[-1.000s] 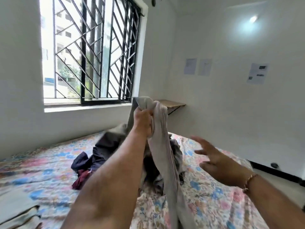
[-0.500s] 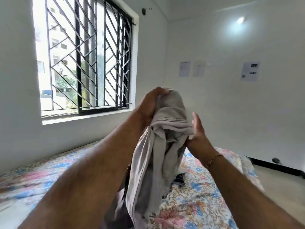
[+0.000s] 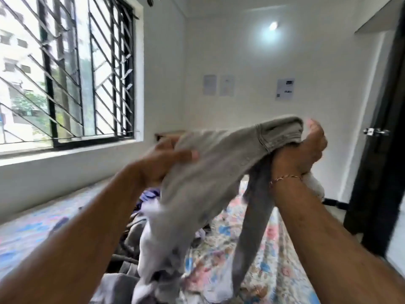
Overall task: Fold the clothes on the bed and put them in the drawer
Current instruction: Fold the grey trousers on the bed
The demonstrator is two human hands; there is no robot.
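Note:
A pale grey garment (image 3: 210,172) with a stitched hem hangs in the air above the bed, stretched between both hands. My left hand (image 3: 166,163) grips its left part, fingers curled over the cloth. My right hand (image 3: 306,148) holds the hemmed end higher up at the right, fist closed round it. The garment's loose ends dangle down to the floral bedsheet (image 3: 219,260). A heap of other clothes (image 3: 140,218), dark and purple, lies on the bed behind and below my left forearm, mostly hidden.
A barred window (image 3: 65,69) fills the left wall above the bed. A dark door frame (image 3: 385,128) with a metal handle (image 3: 375,131) stands at the right. Papers (image 3: 285,88) are stuck on the white far wall. A small wooden shelf (image 3: 166,133) peeks out behind the garment.
My right hand has taken hold of the garment and pulled its end out to the right. The cloth now spreads between both hands instead of hanging bunched from the left. The view swung right.

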